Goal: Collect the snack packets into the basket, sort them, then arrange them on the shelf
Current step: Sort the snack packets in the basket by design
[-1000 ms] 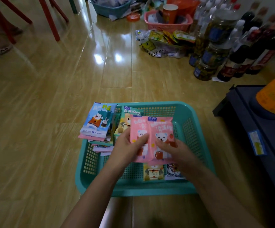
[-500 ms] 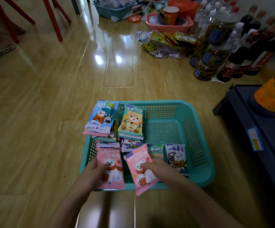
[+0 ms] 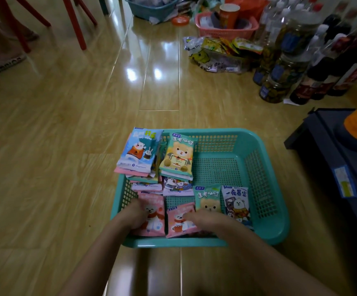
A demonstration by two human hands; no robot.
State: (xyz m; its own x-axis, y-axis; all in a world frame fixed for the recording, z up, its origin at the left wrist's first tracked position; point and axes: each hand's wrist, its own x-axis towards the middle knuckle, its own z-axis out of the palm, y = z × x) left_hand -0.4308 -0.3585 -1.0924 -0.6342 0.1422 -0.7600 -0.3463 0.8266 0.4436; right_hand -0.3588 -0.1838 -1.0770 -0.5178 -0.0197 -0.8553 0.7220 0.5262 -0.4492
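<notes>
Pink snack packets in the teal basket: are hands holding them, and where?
Left hand rests on the left pink packet's left edge, right hand on the right pink packet's right edge; gripping or pressing cannot be told.

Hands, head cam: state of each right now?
Left hand: grips left pink packet, fingers curled on its edge.
Right hand: rests on right pink packet; grip cannot be told.

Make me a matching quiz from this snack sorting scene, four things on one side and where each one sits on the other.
Things:
1. blue packet
2. yellow bear packet
3. navy packet
4. paper cup

Places:
A. in the pink basket
B. right end of the near row in the teal basket
C. overhanging the teal basket's far left rim
D. inside the teal basket, far side

Pairs: 1-C, 2-D, 3-B, 4-A
</notes>
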